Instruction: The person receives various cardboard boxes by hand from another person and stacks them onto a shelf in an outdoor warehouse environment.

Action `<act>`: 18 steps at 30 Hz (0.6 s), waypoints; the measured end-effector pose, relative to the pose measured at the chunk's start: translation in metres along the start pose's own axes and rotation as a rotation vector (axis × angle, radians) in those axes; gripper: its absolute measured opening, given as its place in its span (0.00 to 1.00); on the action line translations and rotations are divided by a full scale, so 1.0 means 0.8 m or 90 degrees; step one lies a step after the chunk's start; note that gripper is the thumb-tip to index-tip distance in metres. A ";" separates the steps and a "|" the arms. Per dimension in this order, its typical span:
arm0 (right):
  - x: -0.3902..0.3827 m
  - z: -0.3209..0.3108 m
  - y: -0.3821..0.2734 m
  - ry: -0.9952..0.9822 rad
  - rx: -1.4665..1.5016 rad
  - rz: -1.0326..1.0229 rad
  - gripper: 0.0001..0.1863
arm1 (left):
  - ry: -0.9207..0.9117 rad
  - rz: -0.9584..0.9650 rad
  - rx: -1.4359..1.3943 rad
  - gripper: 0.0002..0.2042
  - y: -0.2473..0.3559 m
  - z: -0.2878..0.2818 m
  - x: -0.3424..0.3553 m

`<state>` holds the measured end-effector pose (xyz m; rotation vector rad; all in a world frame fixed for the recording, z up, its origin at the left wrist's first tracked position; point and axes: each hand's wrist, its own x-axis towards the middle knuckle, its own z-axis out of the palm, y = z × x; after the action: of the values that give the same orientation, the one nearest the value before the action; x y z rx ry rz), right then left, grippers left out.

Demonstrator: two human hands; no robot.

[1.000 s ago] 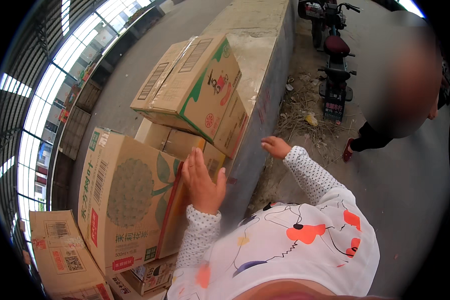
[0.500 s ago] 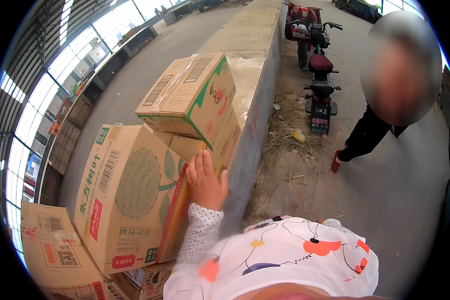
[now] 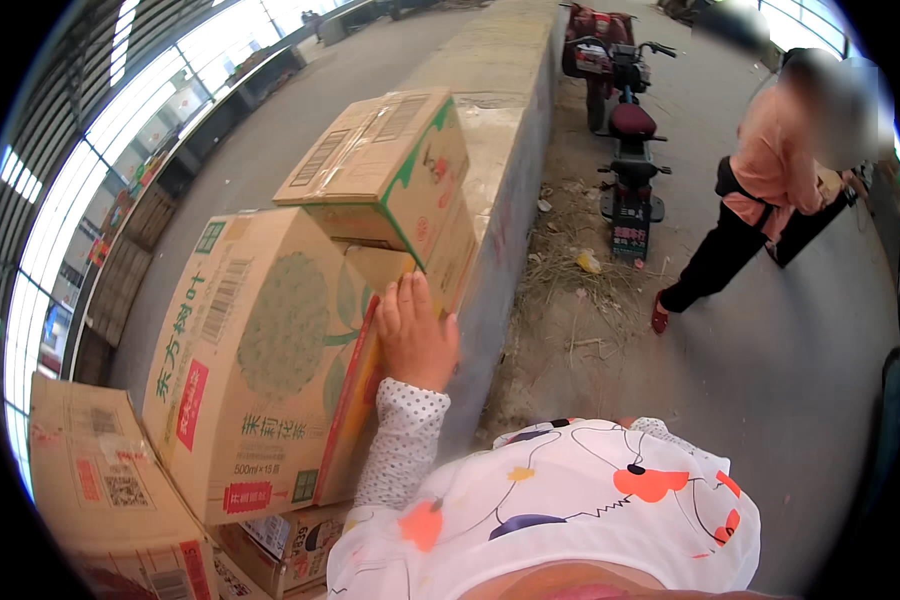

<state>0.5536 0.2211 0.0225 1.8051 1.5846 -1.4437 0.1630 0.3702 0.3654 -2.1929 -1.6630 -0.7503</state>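
Observation:
My left hand (image 3: 417, 338) lies with fingers stretched out on the edge of an orange-yellow carton (image 3: 365, 375), its thumb apart. Against that carton leans a big brown cardboard box (image 3: 235, 420) with a green flower print. Just beyond my fingertips stands another cardboard box (image 3: 370, 150) with green trim, taped along its top and stacked on a further brown box (image 3: 453, 262). Only the dotted cuff (image 3: 665, 432) of my right sleeve shows past my white printed top; the right hand itself is hidden.
More cardboard boxes (image 3: 110, 480) are piled at the lower left. A long concrete ledge (image 3: 490, 60) runs away from me beside the stack. To the right are an electric scooter (image 3: 632, 160), straw litter (image 3: 570, 270) on the ground, and a person (image 3: 760, 180) in a pink top.
The person on the right has turned sideways and now shows the pink top. My view has shifted slightly, while my left hand stays on the same carton edge.

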 end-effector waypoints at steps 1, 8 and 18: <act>0.000 -0.001 -0.009 -0.001 -0.010 -0.011 0.23 | 0.002 -0.004 0.007 0.36 -0.004 0.000 -0.003; 0.020 0.011 -0.009 0.133 -0.001 0.056 0.31 | 0.006 0.007 0.073 0.35 -0.015 0.009 -0.012; -0.097 -0.060 0.086 0.793 1.088 0.197 0.36 | 0.016 0.029 0.105 0.34 -0.011 0.011 -0.011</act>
<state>0.6468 0.1947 0.0833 4.0761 -0.4450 -1.5651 0.1546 0.3704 0.3529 -2.0913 -1.5973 -0.6040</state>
